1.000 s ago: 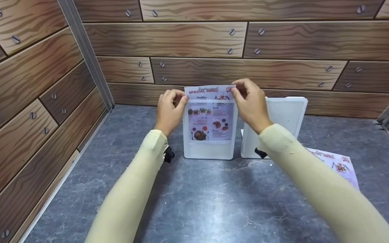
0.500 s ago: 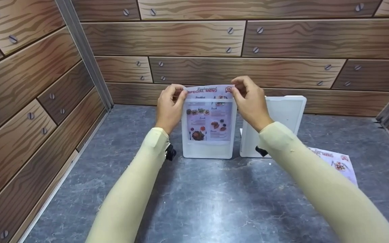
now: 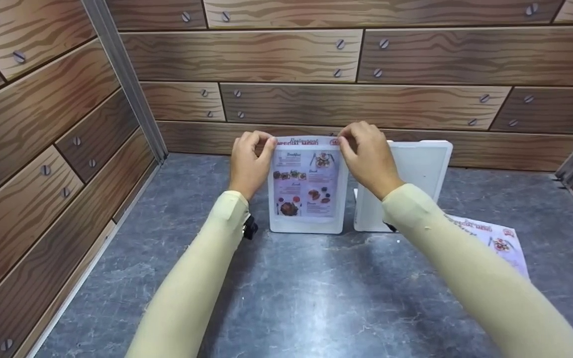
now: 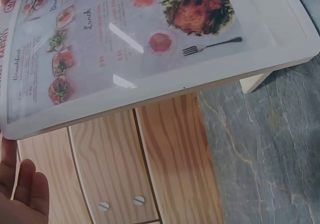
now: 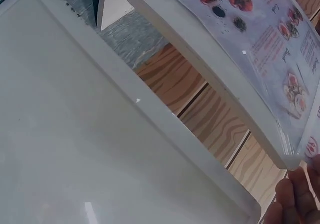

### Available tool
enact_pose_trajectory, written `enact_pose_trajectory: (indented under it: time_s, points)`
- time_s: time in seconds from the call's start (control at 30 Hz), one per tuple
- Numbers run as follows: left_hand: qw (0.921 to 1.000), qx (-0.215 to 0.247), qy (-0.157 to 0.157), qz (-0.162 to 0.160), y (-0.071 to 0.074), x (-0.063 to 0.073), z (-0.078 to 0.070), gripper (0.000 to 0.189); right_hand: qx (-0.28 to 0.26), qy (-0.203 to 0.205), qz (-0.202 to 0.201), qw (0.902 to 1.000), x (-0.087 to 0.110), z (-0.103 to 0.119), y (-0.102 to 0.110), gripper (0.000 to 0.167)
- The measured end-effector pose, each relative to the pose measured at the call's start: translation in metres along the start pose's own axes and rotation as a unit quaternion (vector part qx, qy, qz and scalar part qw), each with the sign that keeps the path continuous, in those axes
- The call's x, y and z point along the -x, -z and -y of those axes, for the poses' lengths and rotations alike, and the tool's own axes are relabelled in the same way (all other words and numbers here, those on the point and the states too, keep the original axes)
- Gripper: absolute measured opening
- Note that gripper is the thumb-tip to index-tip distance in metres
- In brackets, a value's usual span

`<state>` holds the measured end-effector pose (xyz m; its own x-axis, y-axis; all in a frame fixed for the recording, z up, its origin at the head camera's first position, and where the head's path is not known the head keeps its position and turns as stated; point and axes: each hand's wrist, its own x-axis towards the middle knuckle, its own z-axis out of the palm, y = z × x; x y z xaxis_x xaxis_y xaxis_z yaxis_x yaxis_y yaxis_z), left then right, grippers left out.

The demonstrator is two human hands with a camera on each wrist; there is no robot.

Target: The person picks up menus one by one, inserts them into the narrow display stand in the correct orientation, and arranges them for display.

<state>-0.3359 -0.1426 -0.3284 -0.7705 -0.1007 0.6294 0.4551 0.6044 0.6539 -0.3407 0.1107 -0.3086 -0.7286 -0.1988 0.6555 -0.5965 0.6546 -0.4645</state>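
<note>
A printed menu sheet (image 3: 308,184) sits most of the way down inside a white upright menu holder (image 3: 306,226), behind its clear front. Only the sheet's top strip, with the red title, stands above the holder's upper edge. My left hand (image 3: 250,161) pinches the sheet's top left corner between thumb and fingers. At the top right corner my right hand (image 3: 370,156) pinches it the same way. In the left wrist view, the left hand's fingers (image 4: 32,184) show beside the holder's corner. Fingers of the right hand (image 5: 295,194) are at the opposite corner in the right wrist view.
A second white holder (image 3: 418,169), with no sheet in it, stands just right of the first, partly behind the right hand. Another menu sheet (image 3: 508,248) lies on the grey marbled table (image 3: 316,298), partly under the right forearm. Wood-patterned walls (image 3: 286,104) enclose the back and sides.
The menu sheet has slid down into the holder, its printed part now lower and less of it above the edge. Both hands stay at its top corners and have come down with it.
</note>
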Motion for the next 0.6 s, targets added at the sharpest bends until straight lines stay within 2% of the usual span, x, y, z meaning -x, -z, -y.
enact_pose_trajectory:
  time_s: [0.33,0.47,0.6]
  points:
    - [1.0000,0.006,0.007,-0.003,-0.0008,0.0001,-0.0002,0.015,0.061,0.003,0.006,0.9981,-0.0003,0.0004,0.0003,0.016]
    - [0.9999,0.014,0.002,-0.007,-0.0017,-0.0005,-0.0008,0.012,0.065,-0.001,0.012,0.9978,-0.0020,0.0007,0.0016,0.017]
    - [1.0000,-0.001,-0.001,-0.006,-0.0021,-0.0011,-0.0022,0.011,0.062,-0.010,0.017,0.9979,-0.0036,0.0006,0.0046,0.018]
